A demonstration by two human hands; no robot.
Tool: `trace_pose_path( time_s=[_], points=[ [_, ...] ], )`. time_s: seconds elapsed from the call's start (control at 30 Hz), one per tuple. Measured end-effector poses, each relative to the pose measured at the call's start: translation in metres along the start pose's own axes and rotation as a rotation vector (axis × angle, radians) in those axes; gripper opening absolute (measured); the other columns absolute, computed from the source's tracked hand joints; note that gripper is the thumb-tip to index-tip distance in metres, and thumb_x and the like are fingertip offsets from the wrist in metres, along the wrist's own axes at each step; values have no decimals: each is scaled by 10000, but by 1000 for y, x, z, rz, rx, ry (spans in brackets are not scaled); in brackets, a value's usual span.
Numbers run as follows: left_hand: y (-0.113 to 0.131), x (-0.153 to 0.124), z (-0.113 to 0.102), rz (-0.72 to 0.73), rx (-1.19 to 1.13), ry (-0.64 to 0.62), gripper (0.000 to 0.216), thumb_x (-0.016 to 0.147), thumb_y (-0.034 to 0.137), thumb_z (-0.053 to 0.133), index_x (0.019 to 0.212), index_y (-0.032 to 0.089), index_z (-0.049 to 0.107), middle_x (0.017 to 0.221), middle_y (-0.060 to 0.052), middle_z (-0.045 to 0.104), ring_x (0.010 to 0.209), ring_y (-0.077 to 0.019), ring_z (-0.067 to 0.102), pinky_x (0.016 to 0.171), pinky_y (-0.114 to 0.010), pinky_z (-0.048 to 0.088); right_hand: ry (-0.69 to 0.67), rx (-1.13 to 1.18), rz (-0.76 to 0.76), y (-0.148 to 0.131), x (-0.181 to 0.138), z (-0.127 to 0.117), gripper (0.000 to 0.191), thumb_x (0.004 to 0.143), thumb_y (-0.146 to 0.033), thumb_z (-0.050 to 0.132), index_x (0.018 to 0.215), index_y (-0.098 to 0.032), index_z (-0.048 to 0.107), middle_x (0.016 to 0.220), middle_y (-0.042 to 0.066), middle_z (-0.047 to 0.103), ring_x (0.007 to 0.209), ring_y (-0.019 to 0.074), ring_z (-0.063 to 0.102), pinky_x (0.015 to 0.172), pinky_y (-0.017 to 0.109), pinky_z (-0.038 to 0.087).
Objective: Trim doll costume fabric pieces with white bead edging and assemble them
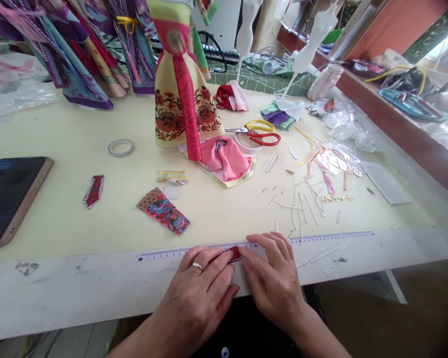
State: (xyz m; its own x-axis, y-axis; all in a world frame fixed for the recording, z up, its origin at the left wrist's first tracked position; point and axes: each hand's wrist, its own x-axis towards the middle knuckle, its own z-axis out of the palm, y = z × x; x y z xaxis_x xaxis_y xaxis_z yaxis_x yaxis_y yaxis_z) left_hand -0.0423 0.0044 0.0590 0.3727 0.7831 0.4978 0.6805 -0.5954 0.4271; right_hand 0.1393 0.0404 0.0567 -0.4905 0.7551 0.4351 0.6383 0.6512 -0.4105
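Note:
My left hand [199, 288] and my right hand [272, 278] meet at the table's near edge, fingers curled over a small red fabric piece [234, 253] with a beaded border. Both hands pinch and press this piece, which lies on a long clear ruler [332, 237]. A ring shows on my left hand. Most of the red piece is hidden under my fingertips. A similar red beaded piece [93, 191] lies further left on the cream table [78, 219].
A doll dress [182, 94] stands mid-table over a pink garment [224, 159]. Scissors [259, 133], a tape roll [121, 147], a patterned fabric scrap [163, 211], bead strips [302, 206] and a phone [7, 196] lie around. More dresses [78, 49] and mannequin forms [313, 40] stand behind.

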Motion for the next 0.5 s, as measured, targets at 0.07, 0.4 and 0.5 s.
trace_pose_path(
  time_s=[0.07,0.4,0.5],
  points=[
    [1,0,0,9,8,8,186,834,127,587,1008,76,628,1093,-119,669,1020,-264,563,903,-440,406,-4,-7,-5,-1,0,-1,253,802,-66,541,1019,-172,619,1124,99,541,1032,257,486,940,537,365],
    [3,4,1,23,43,-34,198,856,144,552,1018,71,640,1061,-115,675,1049,-267,553,931,-424,377,-13,-27,0,-3,1,-1,240,819,-92,529,1024,-178,622,1094,90,556,1021,248,486,949,521,354],
    [3,4,1,26,49,-38,200,859,146,549,1020,68,638,1060,-117,674,1039,-266,557,928,-426,377,-12,-26,3,-3,2,-1,245,822,-89,524,1030,-171,623,1083,93,562,1013,246,489,947,519,353]
  ],
)
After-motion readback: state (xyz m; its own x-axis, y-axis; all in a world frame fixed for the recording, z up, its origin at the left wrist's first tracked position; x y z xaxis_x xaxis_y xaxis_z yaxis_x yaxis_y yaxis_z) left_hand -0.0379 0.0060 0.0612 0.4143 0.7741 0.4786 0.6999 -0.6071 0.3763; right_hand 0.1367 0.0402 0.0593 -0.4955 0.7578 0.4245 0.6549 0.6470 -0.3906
